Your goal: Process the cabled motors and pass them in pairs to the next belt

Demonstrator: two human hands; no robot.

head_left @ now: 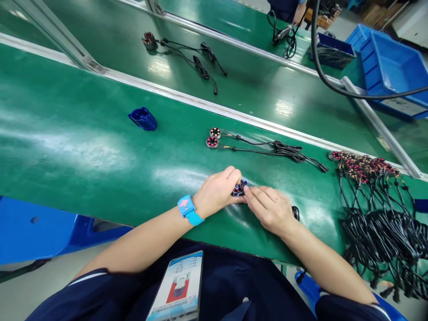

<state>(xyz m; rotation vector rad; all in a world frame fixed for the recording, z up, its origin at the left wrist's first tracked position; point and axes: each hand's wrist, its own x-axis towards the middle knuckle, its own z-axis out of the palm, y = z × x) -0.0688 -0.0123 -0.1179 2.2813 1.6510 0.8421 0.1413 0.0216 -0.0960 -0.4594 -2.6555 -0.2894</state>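
My left hand (219, 189), with a light-blue strap at the wrist, is closed round a small motor stator (237, 189) with dark blue parts on it. From the right, my right hand (270, 207) pinches at the same piece, its thumb and forefinger at the stator's edge. A loop of black cable (295, 213) shows beside the right hand. Beyond the hands, two stators (211, 142) with coiled black cables (289, 150) lie on the green table. A dark blue plastic holder (143, 119) stands farther left.
A heap of stators (366, 167) with bundled black cables (377, 232) covers the right side. A metal rail (187, 100) crosses behind. Past it lie another stator (149, 41) with cables and blue bins (391, 62). A person's hand (300, 12) shows at the top right.
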